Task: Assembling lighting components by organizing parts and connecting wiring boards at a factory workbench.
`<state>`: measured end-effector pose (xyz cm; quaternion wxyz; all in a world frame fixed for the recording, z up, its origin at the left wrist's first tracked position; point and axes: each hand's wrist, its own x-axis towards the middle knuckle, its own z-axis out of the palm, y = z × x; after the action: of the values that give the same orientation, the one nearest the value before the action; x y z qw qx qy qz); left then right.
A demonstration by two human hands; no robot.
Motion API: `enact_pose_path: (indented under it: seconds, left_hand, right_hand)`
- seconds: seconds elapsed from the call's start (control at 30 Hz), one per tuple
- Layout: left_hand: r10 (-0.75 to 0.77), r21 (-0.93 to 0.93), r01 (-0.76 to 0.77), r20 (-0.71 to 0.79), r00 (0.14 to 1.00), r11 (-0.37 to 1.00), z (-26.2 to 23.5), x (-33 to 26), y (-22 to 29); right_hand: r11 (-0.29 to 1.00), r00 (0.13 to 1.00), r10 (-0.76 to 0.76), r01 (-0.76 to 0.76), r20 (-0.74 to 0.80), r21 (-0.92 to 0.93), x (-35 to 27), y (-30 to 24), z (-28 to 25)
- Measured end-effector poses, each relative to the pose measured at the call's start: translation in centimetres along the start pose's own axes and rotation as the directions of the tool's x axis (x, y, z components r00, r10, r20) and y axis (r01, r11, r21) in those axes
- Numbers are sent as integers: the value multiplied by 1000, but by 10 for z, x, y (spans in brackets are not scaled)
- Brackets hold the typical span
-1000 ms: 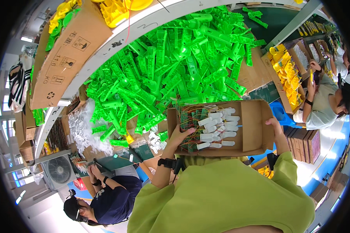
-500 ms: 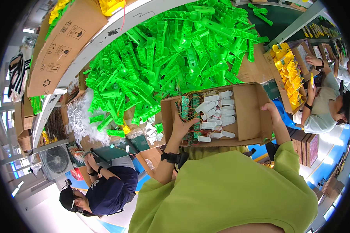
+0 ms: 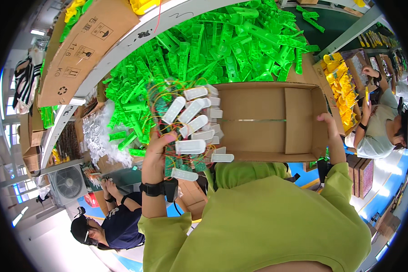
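Observation:
My left hand (image 3: 157,147) is closed round a bunch of green circuit boards (image 3: 170,161) with red and yellow wires and white plastic-cased parts (image 3: 190,146). The bunch stands at the left end of a shallow cardboard box (image 3: 254,138), whose brown bottom and raised flap show. Beneath the bunch, the box's left end is hidden. My right hand (image 3: 329,127) grips the box by its right wall, thumb over the rim. Behind the box lies a big heap of green plastic shells (image 3: 226,45).
White small parts (image 3: 99,136) lie in a plastic bag left of the heap. A cardboard carton (image 3: 86,50) stands on the upper-left shelf. Yellow parts (image 3: 340,90) fill a box at right. One co-worker (image 3: 118,222) sits at lower left, another (image 3: 378,129) at right; a fan (image 3: 68,183) stands left.
My left hand has lifted the bunch of circuit boards out of the box and moved left with it. The box bottom now shows; my right hand still holds its right wall.

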<state>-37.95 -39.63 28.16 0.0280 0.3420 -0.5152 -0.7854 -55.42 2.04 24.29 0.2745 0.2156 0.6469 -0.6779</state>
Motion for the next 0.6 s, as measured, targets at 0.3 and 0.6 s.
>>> enact_pose_path:
  seconds: [0.3,0.6]
  left_hand:
    - [6,-89,-17,-113,994,996,-80,-10,-1]
    - [-235,366,153,190,953,918,-56,42,-47]
  right_hand:
    - [993,979,-92,104,-182,55,-32,23,-131]
    - [955,974,-96,148,-204,258,-6,7,-230]
